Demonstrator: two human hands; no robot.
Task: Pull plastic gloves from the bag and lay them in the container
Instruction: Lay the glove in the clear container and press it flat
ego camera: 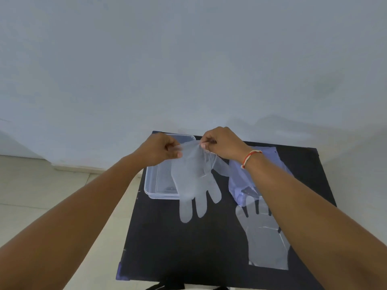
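Note:
A clear plastic glove point(194, 181) hangs fingers down above the table, held by its cuff. My left hand point(161, 151) pinches the cuff's left side and my right hand point(222, 143) pinches its right side. Behind and below the glove sits a clear rectangular container point(155, 185) at the table's far left. The bluish plastic bag point(240, 181) lies to the right, partly under my right forearm. A second clear glove point(266, 239) lies flat on the table near the front right, fingers pointing toward the bag.
The black square table point(188, 248) stands against a pale wall point(188, 59). Light floor tiles point(52, 195) show on the left. A red and white thread band point(250, 158) circles my right wrist.

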